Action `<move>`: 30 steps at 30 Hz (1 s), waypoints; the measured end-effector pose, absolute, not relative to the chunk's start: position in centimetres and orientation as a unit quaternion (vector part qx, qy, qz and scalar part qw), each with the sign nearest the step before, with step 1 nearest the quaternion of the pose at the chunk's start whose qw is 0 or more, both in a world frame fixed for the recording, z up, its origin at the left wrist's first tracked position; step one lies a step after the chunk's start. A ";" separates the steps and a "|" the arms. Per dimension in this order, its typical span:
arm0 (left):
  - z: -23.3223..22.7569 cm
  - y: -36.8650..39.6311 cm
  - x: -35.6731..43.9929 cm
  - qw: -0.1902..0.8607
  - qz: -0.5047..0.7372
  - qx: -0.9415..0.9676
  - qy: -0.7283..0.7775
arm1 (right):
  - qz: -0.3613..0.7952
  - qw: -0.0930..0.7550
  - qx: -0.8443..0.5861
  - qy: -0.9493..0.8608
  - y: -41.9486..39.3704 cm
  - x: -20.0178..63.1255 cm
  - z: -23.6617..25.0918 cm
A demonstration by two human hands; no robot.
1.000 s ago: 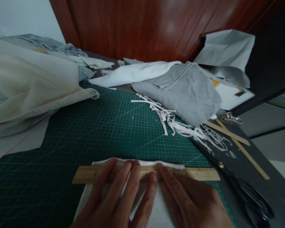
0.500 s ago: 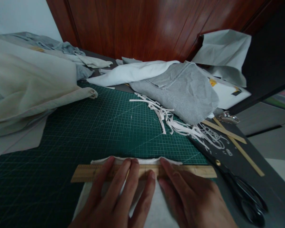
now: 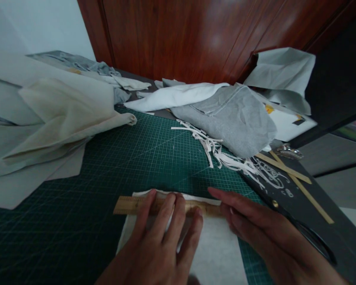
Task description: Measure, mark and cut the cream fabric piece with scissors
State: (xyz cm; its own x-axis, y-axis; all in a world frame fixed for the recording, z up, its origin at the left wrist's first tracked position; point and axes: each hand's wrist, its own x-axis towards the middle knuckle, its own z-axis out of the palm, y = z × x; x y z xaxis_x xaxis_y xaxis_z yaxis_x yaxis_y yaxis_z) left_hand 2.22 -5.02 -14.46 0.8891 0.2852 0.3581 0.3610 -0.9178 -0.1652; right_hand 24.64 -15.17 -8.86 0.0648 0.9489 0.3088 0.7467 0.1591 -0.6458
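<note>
A wooden ruler [image 3: 127, 205] lies crosswise over a white piece of cloth [image 3: 215, 249], just below the cloth's far edge. My left hand [image 3: 160, 243] rests on them with its fingers spread, the fingertips pressing the ruler down. To its right, my right hand [image 3: 261, 225] has its fingers stretched out close together, over the right end of the ruler and the cloth's far right corner. That end of the ruler is hidden beneath it. Whether the right fingertips touch the cloth I cannot tell. Under the cloth is a green cutting mat [image 3: 130, 158] with grid lines.
White fabric strips [image 3: 213, 152] lie in a heap beyond the right hand. Black scissors [image 3: 311, 237] are partly behind that hand, near crossed wooden strips [image 3: 299, 190]. Grey cloth [image 3: 234, 118] and white cloth [image 3: 178, 96] lie at the back. Cream fabric [image 3: 68, 114] spreads at the left.
My right hand has come off the ruler's middle and moved right, its fingers straightening. My left hand still presses the ruler. The whole view has shifted slightly, with things appearing further right.
</note>
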 end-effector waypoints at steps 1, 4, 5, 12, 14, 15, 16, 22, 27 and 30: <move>-14.3 -5.0 2.3 0.112 -0.164 -0.965 -0.171 | 0.166 0.377 -0.639 -0.650 -14.5 24.0 -8.8; -14.1 -5.0 2.4 0.101 -0.166 -0.967 -0.168 | 0.320 0.514 -0.589 -0.536 -12.1 21.7 -8.9; -14.0 -5.0 2.4 0.094 -0.171 -0.967 -0.163 | 0.370 0.563 -0.547 -0.496 -11.3 20.9 -9.0; -13.4 -5.2 2.3 0.059 -0.155 -0.974 -0.152 | 0.522 0.639 -0.454 -0.336 -6.8 19.1 -10.0; -13.2 -5.2 2.4 0.063 -0.149 -0.974 -0.156 | 0.531 0.635 -0.461 -0.319 -6.0 19.4 -10.5; -13.2 -5.1 2.4 0.068 -0.149 -0.973 -0.161 | 0.537 0.634 -0.461 -0.311 -5.8 19.6 -10.7; -13.2 -5.1 2.5 0.071 -0.149 -0.972 -0.165 | 0.541 0.635 -0.460 -0.303 -5.6 19.8 -10.8; -13.5 -5.1 2.5 0.072 -0.157 -0.970 -0.169 | 0.557 0.630 -0.458 -0.289 -5.4 20.3 -11.2; -13.8 -5.2 2.4 0.081 -0.179 -0.968 -0.155 | 0.546 0.629 -0.464 -0.302 -5.3 20.1 -11.3; -14.1 -5.5 2.4 0.078 -0.197 -0.963 -0.165 | 0.542 0.623 -0.469 -0.313 -5.6 20.0 -11.3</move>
State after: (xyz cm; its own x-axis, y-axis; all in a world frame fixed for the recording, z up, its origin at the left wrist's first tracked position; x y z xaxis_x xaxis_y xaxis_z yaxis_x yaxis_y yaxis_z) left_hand 2.40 -5.51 -14.07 0.8679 0.2868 0.4056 0.3484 -0.9334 -0.0854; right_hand 20.00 -5.56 -11.33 0.2152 0.9694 -0.1183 -0.3818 -0.0280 -0.9238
